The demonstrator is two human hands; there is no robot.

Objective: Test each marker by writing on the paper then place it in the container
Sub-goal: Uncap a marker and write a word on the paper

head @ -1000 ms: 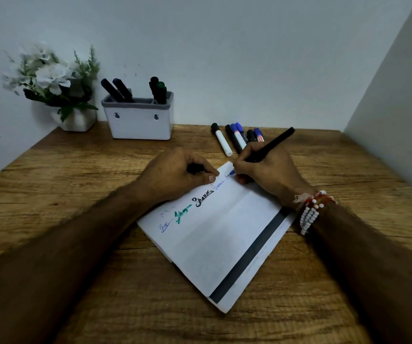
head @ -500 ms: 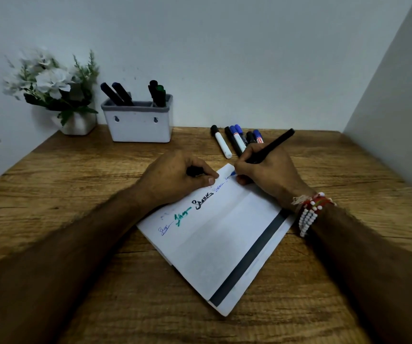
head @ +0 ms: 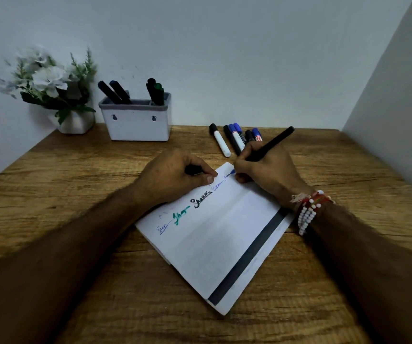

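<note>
Fingers (head: pixel 243 160) of the right hand (head: pixel 269 172) pinch a slim black marker (head: pixel 272 145) low on its barrel, its blue tip touching the far corner of the paper (head: pixel 224 239) at the end of a row of blue, green and black scribbles. The marker's long axis slants, with the tip pointing down and to the left onto the sheet and the blunt back end raised toward the far right. The left hand (head: pixel 172 177) rests on the paper's far edge, its fingers curled around a small black cap (head: pixel 193 169). Beyond lie loose markers (head: pixel 237 140) on the wooden table (head: pixel 75 170), and a white container (head: pixel 137 120) holding four more stands by the wall. Against the view a second ago, little differs: the same slant, the tip at the same corner, and both hands in place.
</note>
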